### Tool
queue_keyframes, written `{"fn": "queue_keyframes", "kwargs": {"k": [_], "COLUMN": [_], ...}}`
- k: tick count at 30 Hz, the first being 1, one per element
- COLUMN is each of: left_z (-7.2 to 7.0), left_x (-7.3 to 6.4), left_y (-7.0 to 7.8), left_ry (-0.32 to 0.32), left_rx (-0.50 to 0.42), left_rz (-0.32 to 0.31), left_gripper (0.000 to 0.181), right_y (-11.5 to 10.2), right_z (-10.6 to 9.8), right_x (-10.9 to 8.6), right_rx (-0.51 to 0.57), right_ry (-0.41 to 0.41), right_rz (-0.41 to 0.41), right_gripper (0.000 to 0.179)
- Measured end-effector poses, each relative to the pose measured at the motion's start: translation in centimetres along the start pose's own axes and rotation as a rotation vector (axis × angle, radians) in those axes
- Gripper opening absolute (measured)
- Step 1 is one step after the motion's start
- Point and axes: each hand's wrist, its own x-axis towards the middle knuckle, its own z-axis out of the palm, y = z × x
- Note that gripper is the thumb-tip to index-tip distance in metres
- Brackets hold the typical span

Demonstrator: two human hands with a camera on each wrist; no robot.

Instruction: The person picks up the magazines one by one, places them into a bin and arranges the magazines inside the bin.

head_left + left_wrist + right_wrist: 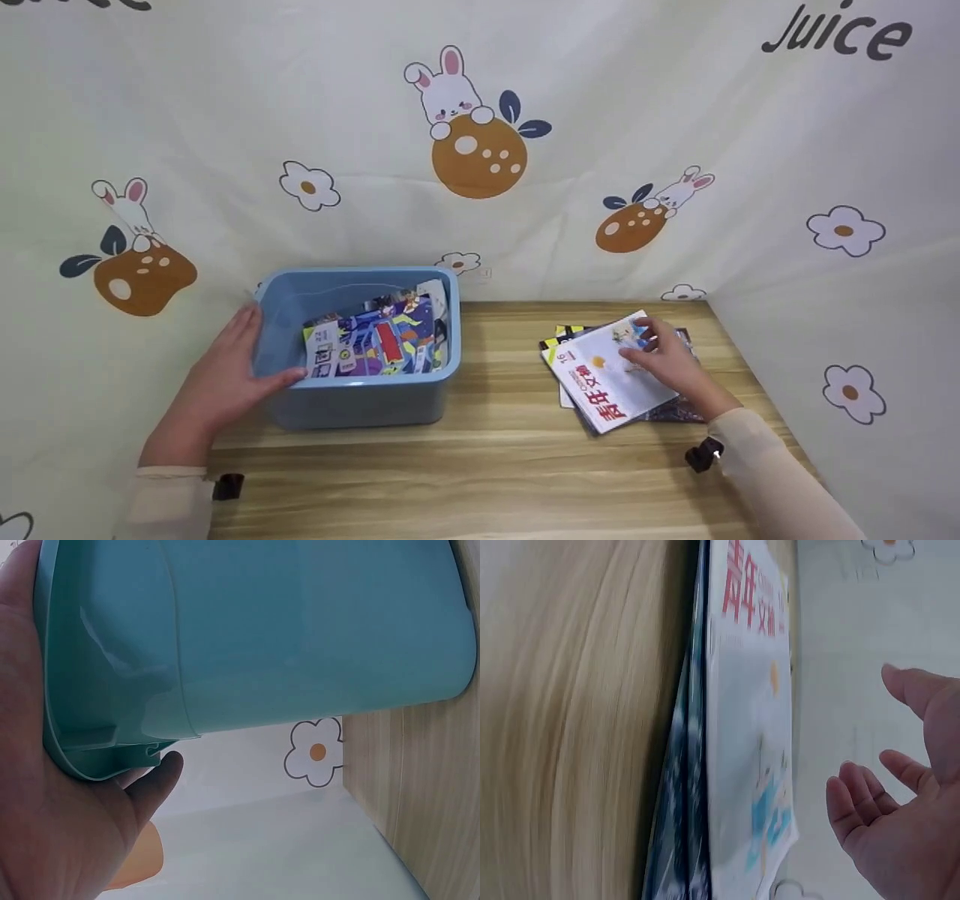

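Lying apparently just clear beneath the spread right hand (pixel 675 367) is a magazine (pixel 600 376); left hand (pixel 229 379) grips bin (pixel 360 406).

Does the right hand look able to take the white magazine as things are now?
Probably yes: the right hand hovers empty above the white magazine, and nothing visible lies between them.

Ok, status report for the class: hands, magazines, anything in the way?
Left hand holding blue bin by its rim. Right hand above magazine stack, holding nothing. Stack on table, white-covered magazine on top. No obstacle seen between stack and bin.
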Motion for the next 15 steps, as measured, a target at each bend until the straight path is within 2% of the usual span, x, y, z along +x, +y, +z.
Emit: {"fn": "queue_keyframes", "kwargs": {"k": [8, 15], "left_z": [0.1, 0.0], "left_x": [0.1, 0.3], "left_y": [-0.3, -0.2], "left_ry": [-0.004, -0.005], "left_rx": [0.0, 0.016], "left_rz": [0.003, 0.012], "left_gripper": [0.133, 0.133], "right_y": [4.7, 7.0], "right_z": [-2.0, -3.0], "right_x": [0.7, 1.3], "right_rx": [-0.241, -0.253], "right_ry": [0.01, -0.044], "right_rz": [0.017, 0.067], "right_gripper": [0.094, 0.107]}}
